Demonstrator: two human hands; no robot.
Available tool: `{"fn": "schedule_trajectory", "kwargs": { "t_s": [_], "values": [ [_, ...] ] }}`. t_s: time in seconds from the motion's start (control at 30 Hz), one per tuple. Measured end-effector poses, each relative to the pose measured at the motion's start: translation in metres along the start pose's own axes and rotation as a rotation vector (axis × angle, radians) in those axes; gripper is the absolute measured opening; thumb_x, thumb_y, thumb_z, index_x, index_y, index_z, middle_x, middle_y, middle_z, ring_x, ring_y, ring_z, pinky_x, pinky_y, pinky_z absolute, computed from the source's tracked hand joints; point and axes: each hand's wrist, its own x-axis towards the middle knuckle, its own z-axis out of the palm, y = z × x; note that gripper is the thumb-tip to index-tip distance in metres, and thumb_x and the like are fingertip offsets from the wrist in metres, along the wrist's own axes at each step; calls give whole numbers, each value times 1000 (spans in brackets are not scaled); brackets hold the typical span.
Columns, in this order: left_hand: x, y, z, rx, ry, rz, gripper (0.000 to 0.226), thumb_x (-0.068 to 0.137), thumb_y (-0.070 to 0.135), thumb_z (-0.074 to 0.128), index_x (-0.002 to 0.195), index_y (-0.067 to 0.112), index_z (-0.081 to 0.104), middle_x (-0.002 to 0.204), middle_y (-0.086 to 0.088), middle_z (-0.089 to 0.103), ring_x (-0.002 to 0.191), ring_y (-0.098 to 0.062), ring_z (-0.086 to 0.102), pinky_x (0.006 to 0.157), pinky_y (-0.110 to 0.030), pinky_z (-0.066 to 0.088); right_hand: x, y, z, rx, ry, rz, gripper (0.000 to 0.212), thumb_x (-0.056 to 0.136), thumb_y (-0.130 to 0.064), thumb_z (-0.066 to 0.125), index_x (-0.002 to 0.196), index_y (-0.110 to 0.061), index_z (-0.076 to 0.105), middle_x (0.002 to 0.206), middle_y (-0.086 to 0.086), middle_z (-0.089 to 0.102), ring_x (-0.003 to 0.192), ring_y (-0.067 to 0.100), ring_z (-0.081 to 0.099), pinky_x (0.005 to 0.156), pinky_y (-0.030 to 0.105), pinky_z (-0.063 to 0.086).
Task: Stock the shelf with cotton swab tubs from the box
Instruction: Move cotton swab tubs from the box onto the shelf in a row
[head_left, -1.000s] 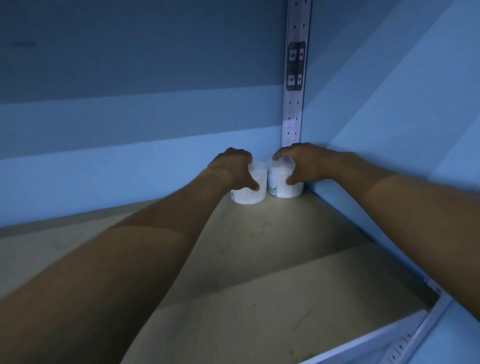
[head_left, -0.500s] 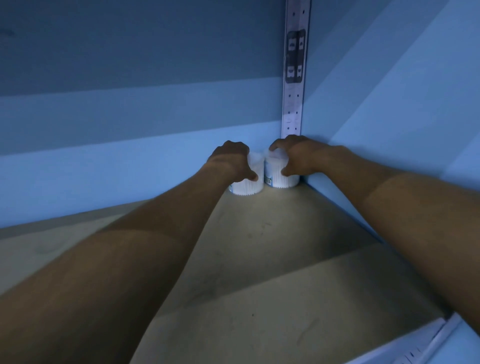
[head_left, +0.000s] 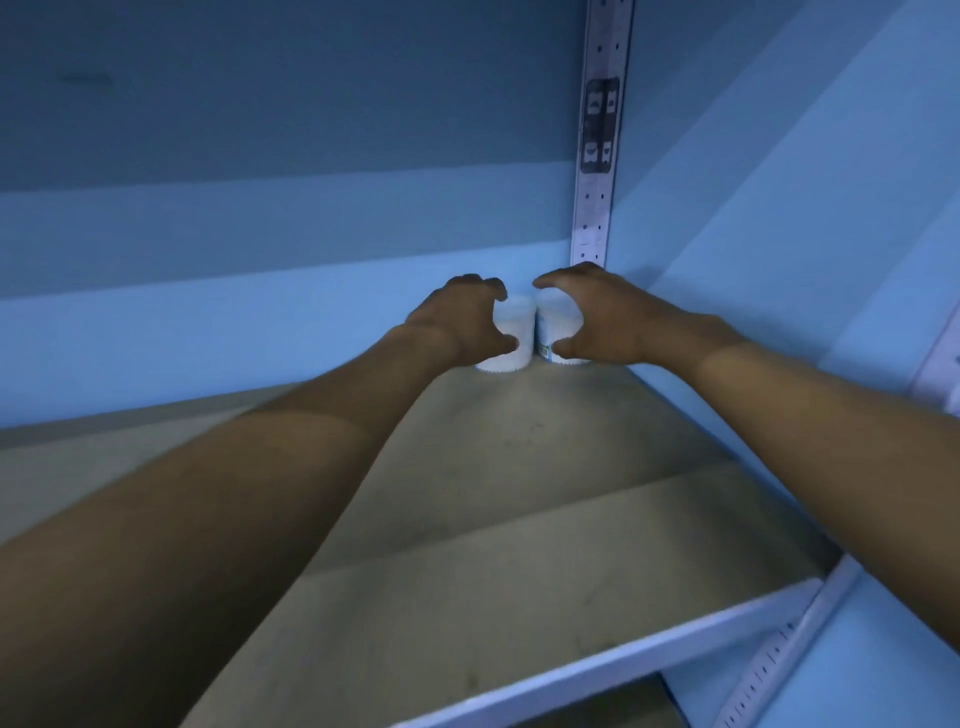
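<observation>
Placement step: two tubs (head_left: 511, 332) stand in the shelf (head_left: 519, 519) corner. Your left hand (head_left: 457, 325) and right hand (head_left: 597, 317) arch over them, fingers spread, apparently gripping nothing. Next, withdraw for more tubs.

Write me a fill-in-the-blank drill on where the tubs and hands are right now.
1. ____ white tubs stand on the shelf.
2. The left tub and the right tub stand in the shelf's back ____ corner.
3. The left hand and the right hand each curl over one ____.

Missing words: two; right; tub
</observation>
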Motion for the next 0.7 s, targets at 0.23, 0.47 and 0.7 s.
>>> {"fn": "schedule_trajectory", "kwargs": {
  "t_s": [0.23,0.47,0.7],
  "values": [
    [-125,14,-46,-73,-5,36,47,84,42,71,127,27,61,132,4,57,122,-15,53,94,-28,45,-102,-82,-5,88,47,-104,70,78,-28,78,141,-32,48,138,2,49,126,17,47,94,18,30],
    [-256,15,-58,-71,-29,39,54,84,40,71,132,19,60,132,-2,62,122,-16,56,101,-29,45,-204,-154,3,155,-32,-173,75,78,-33,78,145,-30,44,148,-4,47,134,11,43,103,21,31],
    [-360,-5,-59,-50,-41,15,55,85,41,69,136,22,56,131,-3,59,120,-20,55,98,-32,44,-264,-205,29,187,-113,-228,75,80,-35,78,147,-30,43,146,-4,46,133,13,43,103,25,35]
  ]
}}
